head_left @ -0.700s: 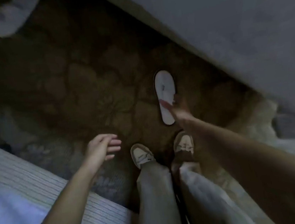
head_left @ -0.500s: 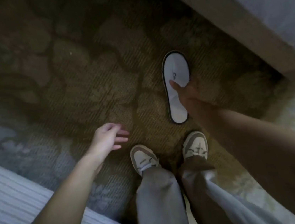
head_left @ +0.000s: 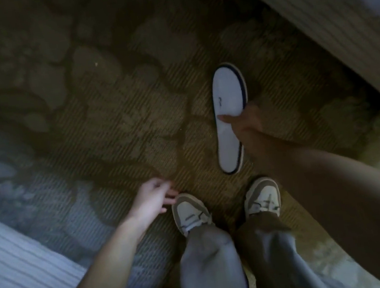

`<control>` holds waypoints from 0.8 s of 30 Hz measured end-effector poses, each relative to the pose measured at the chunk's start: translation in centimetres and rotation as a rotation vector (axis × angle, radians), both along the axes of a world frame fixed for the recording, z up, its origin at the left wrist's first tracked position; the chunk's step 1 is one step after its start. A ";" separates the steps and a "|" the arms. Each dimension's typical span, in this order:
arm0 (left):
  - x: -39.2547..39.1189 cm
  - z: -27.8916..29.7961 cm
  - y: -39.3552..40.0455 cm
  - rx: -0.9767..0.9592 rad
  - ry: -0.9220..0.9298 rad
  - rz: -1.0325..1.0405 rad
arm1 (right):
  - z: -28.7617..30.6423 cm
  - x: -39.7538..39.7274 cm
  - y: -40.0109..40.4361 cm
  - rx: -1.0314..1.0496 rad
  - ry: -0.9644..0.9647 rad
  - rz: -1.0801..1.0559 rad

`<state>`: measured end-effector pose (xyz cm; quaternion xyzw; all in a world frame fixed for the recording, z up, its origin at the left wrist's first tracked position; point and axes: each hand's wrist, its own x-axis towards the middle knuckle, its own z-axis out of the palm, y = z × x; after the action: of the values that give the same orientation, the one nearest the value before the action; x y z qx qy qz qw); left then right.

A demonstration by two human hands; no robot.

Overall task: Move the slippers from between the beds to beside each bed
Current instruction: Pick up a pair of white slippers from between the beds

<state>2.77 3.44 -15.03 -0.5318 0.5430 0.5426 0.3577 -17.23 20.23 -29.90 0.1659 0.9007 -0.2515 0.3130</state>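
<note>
A white slipper [head_left: 227, 96] with a dark rim points away from me over the patterned carpet, close to the bed on the right [head_left: 326, 14]. My right hand [head_left: 244, 125] grips it at the middle, thumb across the insole at the strap's edge. I cannot tell whether its sole touches the floor. My left hand [head_left: 153, 197] hangs above the carpet near my left shoe, fingers loosely curled and holding nothing. No other slipper is in view.
My two shoes [head_left: 190, 212] [head_left: 262, 198] stand just behind the slipper. The bed base with its ribbed skirt runs diagonally across the upper right. A second bed with a striped cover [head_left: 21, 279] fills the lower left. Brown patterned carpet [head_left: 113, 110] lies between.
The view has dropped closer to the floor and the far slippers at the upper left have left the frame. My right hand stays on the slipper. My left hand has lowered towards my shoe.
</note>
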 end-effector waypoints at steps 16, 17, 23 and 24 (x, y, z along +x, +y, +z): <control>-0.5 40.5 -6.6 -0.038 0.159 0.465 | 53.9 0.3 -5.6 -0.383 -0.423 0.065; -0.7 42.8 -7.5 -0.022 0.190 0.466 | 56.5 -0.6 -6.8 -0.419 -0.428 0.086; 1.4 51.5 -11.5 -0.101 0.273 0.319 | 68.1 -3.4 -14.1 -0.570 -0.340 0.219; 1.5 52.6 -12.4 -0.131 0.299 0.366 | 69.7 -3.2 -15.5 -0.588 -0.294 0.242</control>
<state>4.29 -8.95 37.57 -0.5569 0.5186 0.6348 0.1340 -20.44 4.74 39.77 -0.0048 0.7481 -0.4349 0.5011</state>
